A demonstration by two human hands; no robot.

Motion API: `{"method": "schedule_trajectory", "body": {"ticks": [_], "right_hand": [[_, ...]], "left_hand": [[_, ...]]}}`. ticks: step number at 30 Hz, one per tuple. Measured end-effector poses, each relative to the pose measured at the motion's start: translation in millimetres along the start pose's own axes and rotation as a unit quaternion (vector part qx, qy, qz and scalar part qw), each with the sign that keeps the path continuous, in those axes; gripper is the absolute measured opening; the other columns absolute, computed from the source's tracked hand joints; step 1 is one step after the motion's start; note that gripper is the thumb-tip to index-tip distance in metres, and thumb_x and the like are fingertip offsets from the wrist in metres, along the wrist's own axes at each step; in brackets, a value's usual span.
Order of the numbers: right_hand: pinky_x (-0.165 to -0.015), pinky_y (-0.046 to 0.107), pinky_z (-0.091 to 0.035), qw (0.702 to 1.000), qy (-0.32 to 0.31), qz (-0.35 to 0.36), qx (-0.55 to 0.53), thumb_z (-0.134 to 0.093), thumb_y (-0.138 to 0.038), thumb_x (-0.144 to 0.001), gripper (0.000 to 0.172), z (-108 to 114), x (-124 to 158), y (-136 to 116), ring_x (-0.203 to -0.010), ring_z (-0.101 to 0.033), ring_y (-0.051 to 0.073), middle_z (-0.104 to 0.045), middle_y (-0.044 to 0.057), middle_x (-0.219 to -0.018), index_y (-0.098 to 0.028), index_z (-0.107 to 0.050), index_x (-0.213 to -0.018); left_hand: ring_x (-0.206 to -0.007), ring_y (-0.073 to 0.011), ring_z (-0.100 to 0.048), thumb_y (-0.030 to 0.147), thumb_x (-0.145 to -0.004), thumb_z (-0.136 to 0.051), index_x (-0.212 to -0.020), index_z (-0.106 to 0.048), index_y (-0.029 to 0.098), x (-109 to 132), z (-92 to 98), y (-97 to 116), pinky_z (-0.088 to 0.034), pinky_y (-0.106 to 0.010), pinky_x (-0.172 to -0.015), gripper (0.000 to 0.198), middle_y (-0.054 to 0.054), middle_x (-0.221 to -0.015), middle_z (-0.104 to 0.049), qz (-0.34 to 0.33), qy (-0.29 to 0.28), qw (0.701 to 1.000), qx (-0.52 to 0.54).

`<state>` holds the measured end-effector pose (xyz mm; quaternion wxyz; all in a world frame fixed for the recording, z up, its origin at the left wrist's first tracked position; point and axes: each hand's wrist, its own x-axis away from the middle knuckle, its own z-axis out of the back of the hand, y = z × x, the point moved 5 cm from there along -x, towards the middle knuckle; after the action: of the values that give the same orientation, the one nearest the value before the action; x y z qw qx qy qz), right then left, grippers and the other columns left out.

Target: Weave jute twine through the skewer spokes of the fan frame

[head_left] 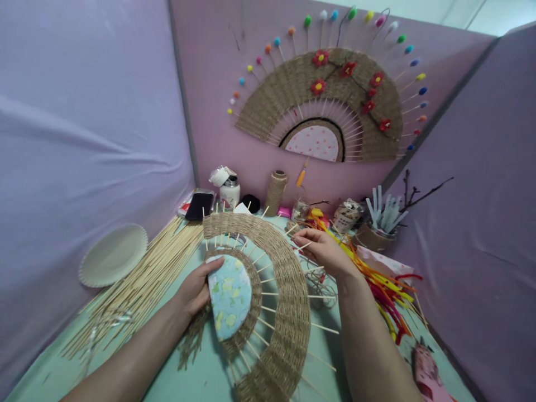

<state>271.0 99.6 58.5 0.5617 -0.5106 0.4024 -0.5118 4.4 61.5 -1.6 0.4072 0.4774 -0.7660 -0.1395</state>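
My left hand (199, 287) grips a half-round woven fan (288, 279) by its straight inner edge, the thumb on top. Blue cloth with a yellow-green pattern (230, 296) covers the fan's centre. Thin sticks (268, 294) radiate from it through a broad band of woven twine, their ends poking out past the rim. At the fan's upper right edge, my right hand (320, 248) is closed in a pinch on a thin strand of twine, close to the stick ends. Loose twine (322, 285) lies in loops below that hand.
A finished fan (285, 84) with red flowers hangs on the back wall. Left are a bundle of sticks (142, 279) and a white plate (113, 255). Behind stand a jar (229, 194) and a twine spool (276, 192). Right lie colourful pipe cleaners (377, 279) and a pot of glue sticks (374, 237).
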Motion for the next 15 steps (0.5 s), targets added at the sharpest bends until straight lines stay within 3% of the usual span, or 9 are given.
{"method": "schedule_trajectory", "body": {"ticks": [7, 11, 15], "right_hand": [[-0.044, 0.022, -0.019, 1.0, 0.005, 0.007, -0.01, -0.068, -0.051, -0.072, 0.035, 7.6, 0.3, -0.9, -0.047, -0.03, 0.007, -0.043, -0.005, -0.056, -0.018, -0.063, -0.083], [-0.043, 0.023, -0.021, 0.997, 0.07, 0.012, 0.023, -0.068, -0.052, -0.071, 0.036, 17.9, 1.9, -5.6, -0.048, -0.029, 0.008, -0.04, -0.005, -0.055, -0.018, -0.062, -0.081], [-0.046, 0.024, -0.029, 0.99, 0.106, 0.048, 0.081, -0.065, -0.051, -0.073, 0.033, 19.7, 4.4, -16.6, -0.055, -0.038, 0.011, -0.047, -0.001, -0.063, -0.018, -0.062, -0.077]], "left_hand": [[-0.068, -0.0242, -0.072, 0.005, -0.083, -0.054, -0.081, -0.067, 0.006, -3.9, 4.3, 3.7, -0.06, -0.039, -0.072, 0.013, -0.015, -0.075, -0.074, -0.005, 0.019, 1.0, 0.003], [-0.067, -0.0245, -0.072, 0.002, -0.081, -0.055, -0.081, -0.067, 0.007, -4.1, 4.9, 7.4, -0.06, -0.038, -0.07, 0.013, -0.014, -0.075, -0.074, -0.026, 0.023, 0.999, 0.001], [-0.069, -0.0253, -0.072, 0.003, -0.081, -0.055, -0.082, -0.067, 0.007, -5.4, 5.5, 5.3, -0.06, -0.038, -0.069, 0.013, -0.015, -0.077, -0.075, -0.028, 0.03, 0.999, 0.0]]}}
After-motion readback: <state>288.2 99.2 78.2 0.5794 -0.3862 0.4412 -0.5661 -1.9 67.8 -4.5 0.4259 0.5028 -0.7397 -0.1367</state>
